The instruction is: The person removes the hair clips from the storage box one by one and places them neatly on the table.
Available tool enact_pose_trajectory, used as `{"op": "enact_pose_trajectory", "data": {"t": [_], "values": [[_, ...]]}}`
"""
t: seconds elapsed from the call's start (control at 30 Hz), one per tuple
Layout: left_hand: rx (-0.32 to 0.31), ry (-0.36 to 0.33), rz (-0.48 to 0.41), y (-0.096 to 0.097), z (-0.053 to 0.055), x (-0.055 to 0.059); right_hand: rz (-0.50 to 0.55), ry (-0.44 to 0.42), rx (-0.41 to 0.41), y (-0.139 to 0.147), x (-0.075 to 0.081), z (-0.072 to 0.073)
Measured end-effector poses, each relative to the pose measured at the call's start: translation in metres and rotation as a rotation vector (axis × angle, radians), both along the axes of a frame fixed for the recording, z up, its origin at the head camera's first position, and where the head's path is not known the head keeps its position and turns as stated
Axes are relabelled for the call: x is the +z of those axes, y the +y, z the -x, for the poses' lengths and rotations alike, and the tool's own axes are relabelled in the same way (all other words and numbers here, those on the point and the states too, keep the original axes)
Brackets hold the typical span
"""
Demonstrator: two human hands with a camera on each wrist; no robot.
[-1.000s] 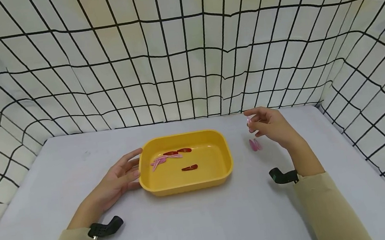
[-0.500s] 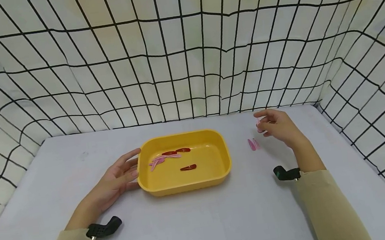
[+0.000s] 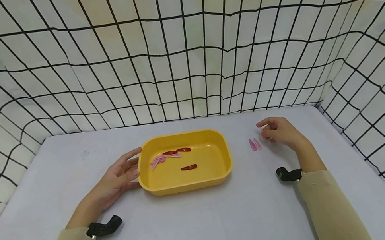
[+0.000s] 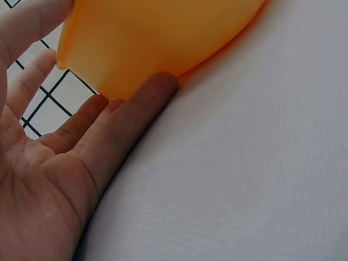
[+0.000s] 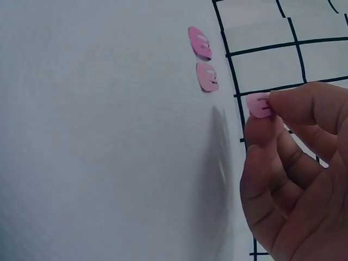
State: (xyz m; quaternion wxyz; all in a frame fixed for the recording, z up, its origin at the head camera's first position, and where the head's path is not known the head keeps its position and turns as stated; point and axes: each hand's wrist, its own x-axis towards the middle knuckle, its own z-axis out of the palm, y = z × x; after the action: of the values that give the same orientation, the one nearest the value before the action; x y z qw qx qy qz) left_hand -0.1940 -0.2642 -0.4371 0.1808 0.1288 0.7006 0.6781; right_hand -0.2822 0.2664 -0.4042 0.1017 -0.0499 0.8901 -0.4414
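Pinched between thumb and fingertip of my right hand is a pink hair clip, held over the table to the right of two others. Those two, a darker pink hair clip and a paler one, lie side by side on the white cloth. My left hand rests with extended fingers against the left end of a yellow tray; its fingertips touch the wall in the left wrist view. Inside the tray are several pink hair clips bunched at the left and three dark red clips.
A white table carries everything. White panels with a black wire grid rise behind it and along both sides. Each wrist wears a black camera mount at the sleeve's end.
My right hand has moved right and then a little nearer and lower, with the pink hair clip still pinched. The left hand and the tray have kept their places.
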Motion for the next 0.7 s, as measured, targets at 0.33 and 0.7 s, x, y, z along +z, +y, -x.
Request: {"op": "enact_pose_trajectory", "data": {"t": [0.33, 0.7], "values": [[0.006, -0.008, -0.002, -0.0002, 0.0006, -0.0007, -0.086, -0.031, 0.086, 0.0012, -0.0050, -0.0013], [0.000, -0.009, -0.009, -0.0007, -0.0001, -0.0003, -0.131, -0.046, 0.083, -0.0001, -0.0074, -0.0004]]}}
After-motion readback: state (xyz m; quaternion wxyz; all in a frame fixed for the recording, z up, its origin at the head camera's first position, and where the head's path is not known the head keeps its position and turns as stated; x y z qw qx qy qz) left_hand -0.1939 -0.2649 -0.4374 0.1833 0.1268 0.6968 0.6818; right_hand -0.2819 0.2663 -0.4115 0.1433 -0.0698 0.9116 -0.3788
